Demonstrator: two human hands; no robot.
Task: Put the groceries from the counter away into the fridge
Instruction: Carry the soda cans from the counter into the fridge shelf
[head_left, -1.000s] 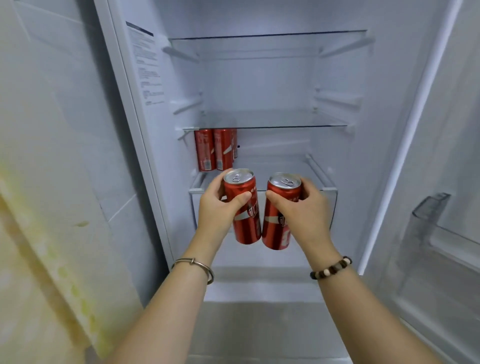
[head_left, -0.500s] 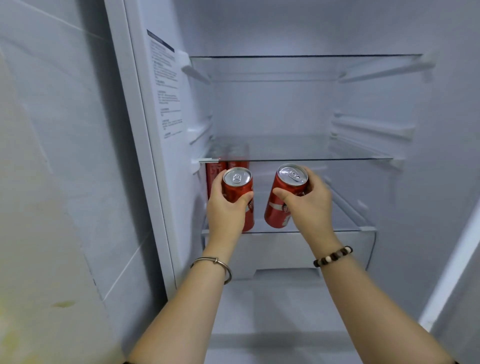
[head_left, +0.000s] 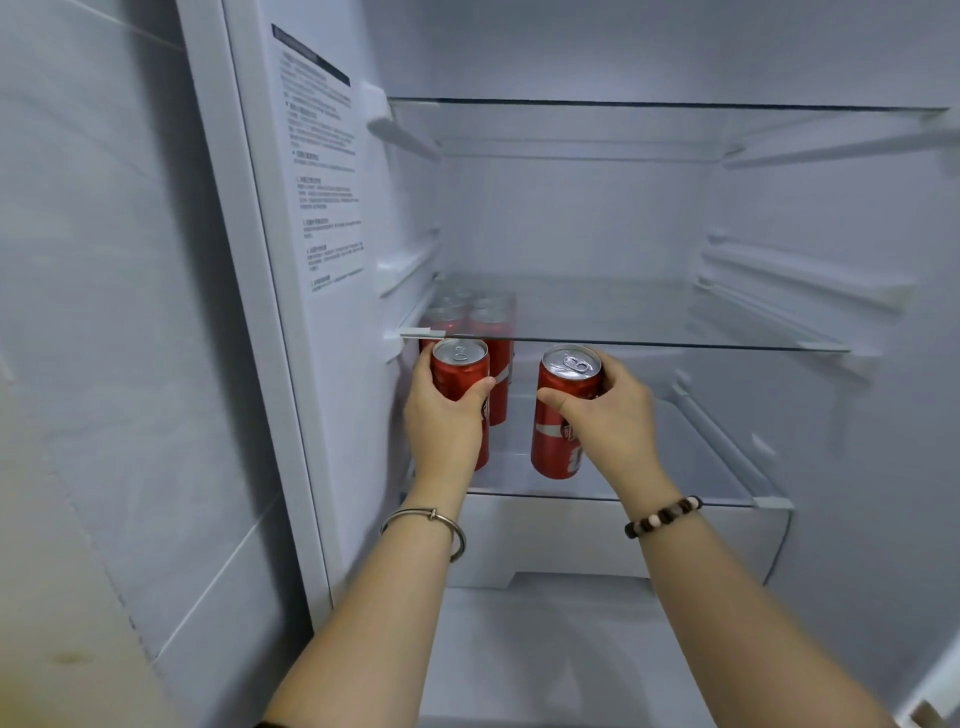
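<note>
Both bare forearms are stretched forward, roughly parallel. The left hand (head_left: 441, 421) is wrapped round a red soda can (head_left: 460, 364), with the thumb laid across its front. The right hand (head_left: 613, 415) is closed round a second red soda can (head_left: 556, 441) near its top, thumb pointing left. A metal bangle (head_left: 434, 519) is worn on the left wrist, a beaded bracelet (head_left: 662, 517) on the right.

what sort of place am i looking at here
The inside of an open fridge, probably in a home kitchen. Glass shelves span a white cabinet, red drink cans stand stored at the back left, and a tiled wall runs beside it on the left.
</note>
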